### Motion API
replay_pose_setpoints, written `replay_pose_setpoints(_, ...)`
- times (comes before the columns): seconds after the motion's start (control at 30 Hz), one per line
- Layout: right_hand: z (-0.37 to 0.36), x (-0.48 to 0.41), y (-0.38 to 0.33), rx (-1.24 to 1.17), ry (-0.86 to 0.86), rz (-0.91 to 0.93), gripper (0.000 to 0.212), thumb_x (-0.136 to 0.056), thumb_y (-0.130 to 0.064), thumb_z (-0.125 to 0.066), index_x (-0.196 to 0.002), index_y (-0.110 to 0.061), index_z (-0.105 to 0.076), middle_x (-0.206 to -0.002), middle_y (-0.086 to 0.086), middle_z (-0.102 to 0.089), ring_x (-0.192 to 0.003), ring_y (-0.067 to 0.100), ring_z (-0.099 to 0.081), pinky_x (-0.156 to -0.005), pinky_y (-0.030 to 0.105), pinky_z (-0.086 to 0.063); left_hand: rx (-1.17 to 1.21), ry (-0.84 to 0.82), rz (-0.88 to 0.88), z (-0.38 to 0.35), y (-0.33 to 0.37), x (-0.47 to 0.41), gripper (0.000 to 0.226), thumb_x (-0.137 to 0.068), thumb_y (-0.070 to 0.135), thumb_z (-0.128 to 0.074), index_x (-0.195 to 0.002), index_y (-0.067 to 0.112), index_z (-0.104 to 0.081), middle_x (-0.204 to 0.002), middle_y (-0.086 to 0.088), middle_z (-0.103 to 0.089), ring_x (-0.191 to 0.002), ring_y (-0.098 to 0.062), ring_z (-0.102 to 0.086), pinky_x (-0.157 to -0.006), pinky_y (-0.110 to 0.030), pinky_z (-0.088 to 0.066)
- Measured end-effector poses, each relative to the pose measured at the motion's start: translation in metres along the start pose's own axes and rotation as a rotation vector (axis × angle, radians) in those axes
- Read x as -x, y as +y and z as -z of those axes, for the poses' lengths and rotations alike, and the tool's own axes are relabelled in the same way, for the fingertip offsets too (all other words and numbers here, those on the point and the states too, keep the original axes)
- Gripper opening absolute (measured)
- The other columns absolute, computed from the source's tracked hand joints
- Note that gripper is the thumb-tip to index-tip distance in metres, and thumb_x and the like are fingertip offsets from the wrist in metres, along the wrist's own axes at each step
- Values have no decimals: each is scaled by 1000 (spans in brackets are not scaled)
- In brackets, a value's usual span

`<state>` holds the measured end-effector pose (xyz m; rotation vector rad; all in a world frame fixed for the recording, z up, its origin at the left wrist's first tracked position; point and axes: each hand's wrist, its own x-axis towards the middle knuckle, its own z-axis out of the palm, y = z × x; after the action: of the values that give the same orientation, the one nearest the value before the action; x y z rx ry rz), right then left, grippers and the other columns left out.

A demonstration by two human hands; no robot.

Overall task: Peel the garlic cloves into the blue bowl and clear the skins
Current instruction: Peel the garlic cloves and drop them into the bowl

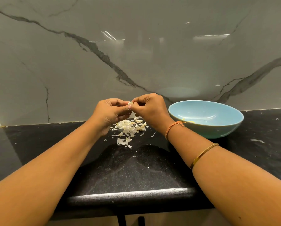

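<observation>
My left hand (111, 111) and right hand (147, 106) pinch one garlic clove (130, 103), half-peeled I'd judge; few cloves in the blue bowl (206, 128); skins (128, 128) uncleared on the counter (136, 168).

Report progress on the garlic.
Done: peeled garlic lies in the bowl, and skins are heaped on the counter. In hand: left hand and right hand pinch a clove. Left: more cloves seem to lie among the skins, which are uncleared.

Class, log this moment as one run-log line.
stage: peeling; left hand, right hand: pinching one garlic clove; skins: piled on counter; blue bowl: right of hands
</observation>
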<state>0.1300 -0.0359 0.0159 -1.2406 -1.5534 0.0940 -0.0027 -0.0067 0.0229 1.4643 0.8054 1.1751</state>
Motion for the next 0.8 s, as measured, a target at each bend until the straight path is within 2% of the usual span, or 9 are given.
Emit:
replay_pose_setpoints(0.17, -2, 0, -1, -47, 28, -34, 15, -83, -11, -65, -76, -1, -75, -68, 15, -70, -62, 29, -66, -63, 45, -57, 69, -2, 34, -2, 2, 1, 8, -79, -4, -64, -79, 3, -66, -74, -9, -66, -65, -12, -65, -58, -17, -54)
replay_pose_setpoints(0.3, -2, 0, -4, -187, 12, -151, 11, -82, -8, -65, -78, -4, -74, -64, 3, -65, -52, 16, -63, -61, 33, -59, 67, 5, 7, -2, 1, 1, 7, -78, -3, -64, -81, 4, -66, -74, -7, -67, -64, -10, -66, -58, -16, -53)
replay_pose_setpoints(0.47, 2, -2, -3, -348, 7, -275, 18, -79, -2, -63, -64, -10, -67, -60, 2, -60, -49, 10, -55, -58, 28, -55, 11, -39, -61, -3, 0, 3, 8, -78, 2, -66, -83, 8, -68, -66, 1, -71, -63, -7, -66, -59, -16, -53)
replay_pose_setpoints(0.63, 7, -2, -4, -616, -140, -377, 16, -88, 1, -53, -76, 3, -64, -66, 8, -57, -57, 10, -54, -54, 20, -53, 25, 1, -62, 0, -3, 1, 11, -78, 2, -66, -85, 8, -69, -70, 0, -72, -65, -7, -67, -61, -16, -54)
replay_pose_setpoints(0.8, 7, -4, -3, -612, -153, -380, 20, -90, -4, -48, -79, 2, -64, -70, 8, -58, -60, 10, -53, -56, 22, -54, 32, 12, -80, 0, -4, -1, 12, -79, 1, -66, -88, 8, -69, -70, 1, -72, -66, -6, -67, -60, -15, -53)
